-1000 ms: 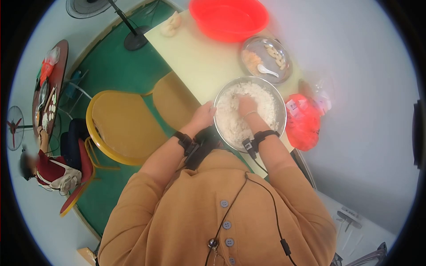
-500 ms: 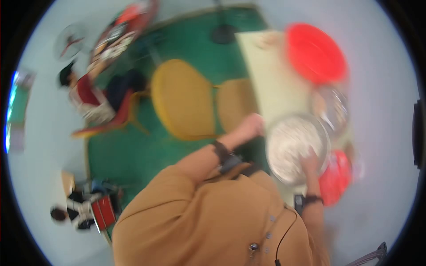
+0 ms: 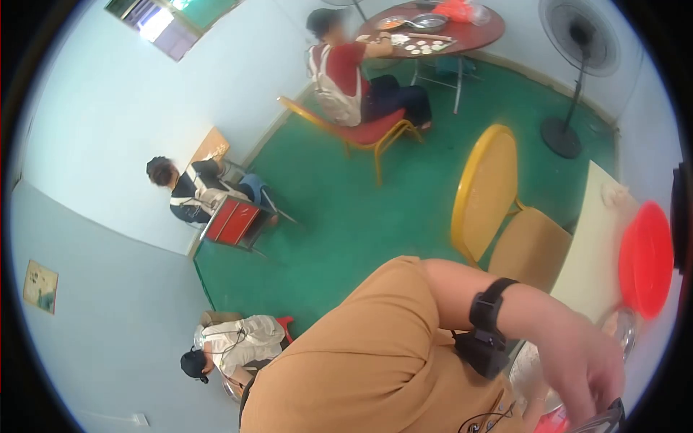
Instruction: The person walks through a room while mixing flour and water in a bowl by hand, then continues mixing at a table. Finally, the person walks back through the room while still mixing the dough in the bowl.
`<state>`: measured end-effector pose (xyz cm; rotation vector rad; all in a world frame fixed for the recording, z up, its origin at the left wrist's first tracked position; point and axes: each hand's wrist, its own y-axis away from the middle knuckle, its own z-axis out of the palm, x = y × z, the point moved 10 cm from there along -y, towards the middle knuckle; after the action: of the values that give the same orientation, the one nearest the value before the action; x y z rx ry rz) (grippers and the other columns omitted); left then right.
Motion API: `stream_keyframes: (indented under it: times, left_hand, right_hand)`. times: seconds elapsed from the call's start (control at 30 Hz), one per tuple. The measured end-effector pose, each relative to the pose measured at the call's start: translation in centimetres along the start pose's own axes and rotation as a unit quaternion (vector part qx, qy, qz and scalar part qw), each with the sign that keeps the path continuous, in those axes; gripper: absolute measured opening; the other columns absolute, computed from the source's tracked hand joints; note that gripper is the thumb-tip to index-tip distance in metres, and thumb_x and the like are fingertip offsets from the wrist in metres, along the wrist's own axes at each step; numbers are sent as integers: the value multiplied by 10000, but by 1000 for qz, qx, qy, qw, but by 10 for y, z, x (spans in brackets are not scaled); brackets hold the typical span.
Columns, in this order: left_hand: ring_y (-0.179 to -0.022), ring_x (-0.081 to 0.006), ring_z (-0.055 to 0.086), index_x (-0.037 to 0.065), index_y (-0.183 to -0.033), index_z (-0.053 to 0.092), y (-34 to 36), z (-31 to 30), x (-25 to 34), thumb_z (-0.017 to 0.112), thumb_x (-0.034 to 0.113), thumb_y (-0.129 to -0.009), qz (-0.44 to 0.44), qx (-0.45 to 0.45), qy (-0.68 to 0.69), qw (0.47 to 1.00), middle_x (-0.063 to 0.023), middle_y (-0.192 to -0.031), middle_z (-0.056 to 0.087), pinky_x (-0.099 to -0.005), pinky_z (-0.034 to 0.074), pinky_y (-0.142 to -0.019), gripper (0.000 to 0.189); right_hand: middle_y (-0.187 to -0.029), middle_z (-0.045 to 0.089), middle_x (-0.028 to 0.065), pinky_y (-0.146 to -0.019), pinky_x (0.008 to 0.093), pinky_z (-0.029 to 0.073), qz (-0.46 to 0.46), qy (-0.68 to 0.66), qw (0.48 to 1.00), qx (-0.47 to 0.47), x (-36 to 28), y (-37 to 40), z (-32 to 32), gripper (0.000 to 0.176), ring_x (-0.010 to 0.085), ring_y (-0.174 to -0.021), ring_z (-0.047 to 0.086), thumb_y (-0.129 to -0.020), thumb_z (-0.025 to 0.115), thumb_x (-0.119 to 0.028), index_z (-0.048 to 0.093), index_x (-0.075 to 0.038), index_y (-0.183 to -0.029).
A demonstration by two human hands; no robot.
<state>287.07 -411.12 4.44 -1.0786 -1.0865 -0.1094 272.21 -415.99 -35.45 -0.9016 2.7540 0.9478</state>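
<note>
My left hand [image 3: 583, 372] reaches across at the lower right, with a black band and device on its wrist. Its fingers are bent downward at a dark-rimmed object [image 3: 613, 415] cut by the frame edge; what they hold is unclear. Behind this hand, a metal bowl of white flour [image 3: 525, 372] shows in part. A patch of skin at the bowl's lower edge seems to be my right hand [image 3: 535, 405]; its fingers are hidden. Red plastic [image 3: 552, 420] lies just below the bowl.
On the pale table [image 3: 588, 245] stand a red basin [image 3: 646, 260] and a clear container [image 3: 621, 328]. Beside it is a yellow-framed chair [image 3: 487, 191]. Farther off, three seated people work, one at a round red table [image 3: 476, 32]. A fan [image 3: 561, 137] stands behind.
The view has turned left, showing more of the room. My left hand has moved from the bowl's near left side across it to the right; my right hand is now mostly hidden.
</note>
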Motion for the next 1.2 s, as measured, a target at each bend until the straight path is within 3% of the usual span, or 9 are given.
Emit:
stream_keyframes:
  times: [0.4, 0.5, 0.57, 0.77, 0.83, 0.97, 1.03, 1.07, 1.2]
  left_hand:
    - [-613, -145, 596, -16, -835, 646, -18, -39, 148, 588, 240, -864, 115, 132, -29, 984, -82, -701, 634, -259, 433, -521, 263]
    - [-635, -149, 623, 7, -874, 662, 4, -45, 151, 622, 241, -838, 39, 126, -98, 986, -79, -734, 661, -263, 459, -531, 240]
    - [-679, -135, 573, 9, -915, 658, 40, -55, 129, 611, 152, -719, -132, 90, -198, 967, -63, -771, 642, -276, 448, -603, 247]
    - [-599, -67, 449, 35, -1110, 566, 203, -83, 141, 542, 80, -798, -260, 296, -14, 919, -3, -718, 545, -225, 391, -549, 316]
    - [-655, -66, 470, 19, -1205, 484, 270, -86, 143, 519, 65, -847, -238, 448, 25, 861, -5, -707, 510, -227, 404, -598, 362]
    - [-671, -93, 454, -12, -1245, 448, 363, -70, 115, 491, 75, -848, -231, 601, 112, 756, -3, -722, 486, -239, 403, -648, 409]
    - [-650, -104, 451, -12, -1181, 487, 392, -57, 88, 473, 56, -846, -278, 639, 98, 711, -3, -679, 473, -241, 404, -649, 342]
    - [-647, -103, 454, -10, -1160, 497, 391, -52, 74, 471, 47, -844, -302, 632, 109, 705, -4, -673, 475, -237, 403, -644, 322]
    - [-626, -92, 470, 4, -1094, 520, 363, -47, 43, 478, 14, -831, -380, 585, 94, 711, 0, -662, 478, -218, 401, -610, 266]
  right_hand:
    - [-1167, 513, 198, -969, 357, 346, 93, 47, 992, 68, 13, -32, -42, 490, 311, -1113, 462, -779, 568, -277, 470, -6, -1176]
    - [-1146, 530, 191, -961, 349, 352, 114, 54, 987, 95, 25, -46, -48, 449, 301, -1096, 476, -795, 550, -280, 496, -12, -1152]
    - [-1132, 541, 185, -956, 344, 356, 125, 53, 984, 113, 32, -58, -48, 424, 294, -1086, 485, -805, 537, -282, 514, -16, -1135]
    - [-1090, 574, 170, -941, 328, 367, 156, 56, 973, 163, 83, -78, -47, 367, 273, -1053, 512, -835, 499, -287, 566, -28, -1086]
    - [-1075, 585, 165, -936, 323, 371, 161, 88, 969, 167, 117, -82, -30, 354, 266, -1042, 521, -846, 487, -288, 584, -32, -1070]
    - [-1047, 607, 154, -925, 313, 379, 92, 371, 924, 10, 155, -123, 21, 343, 252, -1021, 539, -866, 461, -292, 619, -40, -1037]
    - [-1245, 469, 230, -997, 381, 337, 288, -29, 919, 267, 165, -57, -30, 742, 352, -1170, 431, -703, 657, -336, 373, 35, -1279]
    - [-1206, 508, 219, -982, 358, 357, 258, -96, 919, 282, 132, -39, -58, 708, 322, -1145, 465, -727, 626, -378, 407, 57, -1241]
    - [-1158, 530, 245, -992, 327, 342, 232, -16, 934, 271, 75, -12, -103, 781, 304, -1143, 470, -733, 653, -294, 272, 84, -1300]
